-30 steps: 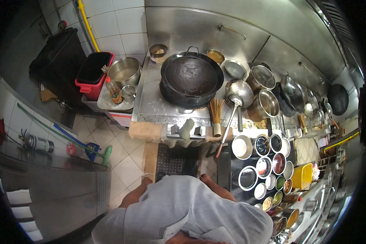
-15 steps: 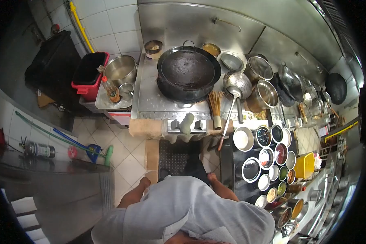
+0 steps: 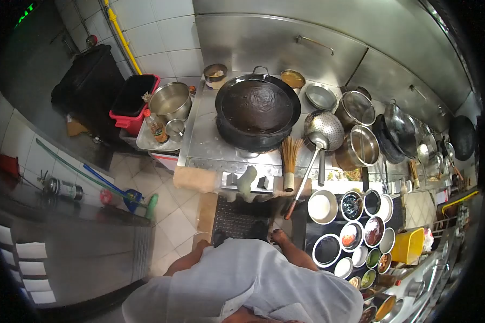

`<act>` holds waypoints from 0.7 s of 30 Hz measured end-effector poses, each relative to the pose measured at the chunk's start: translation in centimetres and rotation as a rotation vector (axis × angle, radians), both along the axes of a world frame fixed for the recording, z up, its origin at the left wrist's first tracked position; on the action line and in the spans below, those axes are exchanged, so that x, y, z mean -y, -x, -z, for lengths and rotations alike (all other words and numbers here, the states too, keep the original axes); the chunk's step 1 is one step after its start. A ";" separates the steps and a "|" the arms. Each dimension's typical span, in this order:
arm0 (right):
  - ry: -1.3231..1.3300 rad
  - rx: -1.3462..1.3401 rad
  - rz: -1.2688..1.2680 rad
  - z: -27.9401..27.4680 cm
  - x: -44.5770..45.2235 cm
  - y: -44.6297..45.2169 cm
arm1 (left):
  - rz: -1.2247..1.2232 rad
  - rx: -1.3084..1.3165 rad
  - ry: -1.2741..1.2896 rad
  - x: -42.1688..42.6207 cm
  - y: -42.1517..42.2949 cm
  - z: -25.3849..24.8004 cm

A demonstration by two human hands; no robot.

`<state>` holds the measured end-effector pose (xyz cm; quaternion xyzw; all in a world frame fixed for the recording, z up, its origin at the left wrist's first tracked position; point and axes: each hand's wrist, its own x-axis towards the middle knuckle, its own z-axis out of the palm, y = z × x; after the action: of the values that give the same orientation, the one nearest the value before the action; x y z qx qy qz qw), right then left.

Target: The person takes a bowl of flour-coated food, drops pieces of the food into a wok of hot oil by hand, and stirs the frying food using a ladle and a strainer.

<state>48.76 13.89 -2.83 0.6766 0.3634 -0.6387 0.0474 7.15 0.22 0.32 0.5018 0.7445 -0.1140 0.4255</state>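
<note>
- Wok (image 3: 257, 105), wide and black, sits level on the steel stove (image 3: 202, 153), ahead of both hands and well apart from them. Its inside is dark and glossy; whether that is liquid or bare metal, I cannot tell.
- Steel pot (image 3: 170, 102), round and deep, stands left of the stove, on a tray beside a red bin (image 3: 125, 121).
- Perforated strainer (image 3: 328, 126) lies just right of the wok, its short dark handle pointing back toward the person.
- Long ladle (image 3: 304, 183) rests with its bowl on the strainer; its wooden end reaches past the stove's front edge, the nearest utensil to the right hand.
- Bristle brush (image 3: 289, 161) lies between wok and ladle, bristles toward the back.
- Left hand (image 3: 202, 245) hangs low beside the grey shirt (image 3: 242, 280), near the floor mat; too little shows to tell how open it is or whether it has hold of anything.
- Right hand (image 3: 278, 236) is also low, on the shirt's other side; its fingers are too dark and small to judge, so its grip cannot be told.
- White-rimmed bowls (image 3: 323, 206) stand close together right of the right hand, some with dark, red or green contents.
- Sauce bottle (image 3: 156, 128) leans on the tray, near the steel pot.
</note>
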 end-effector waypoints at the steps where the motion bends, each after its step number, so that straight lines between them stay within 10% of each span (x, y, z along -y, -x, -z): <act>1: 0.004 -0.034 0.029 -1.6 -0.4 0.0 | 0.022 0.006 0.009 -0.5 -0.1 1.1; 21: 0.043 -0.008 0.216 -1.7 -2.0 -4.0 | -0.280 -0.075 -0.048 -5.6 -3.0 -1.6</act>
<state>52.80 15.91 -1.11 0.7080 0.2746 -0.6506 -0.0086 10.11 5.85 1.92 0.3986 0.8250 -0.0544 0.3970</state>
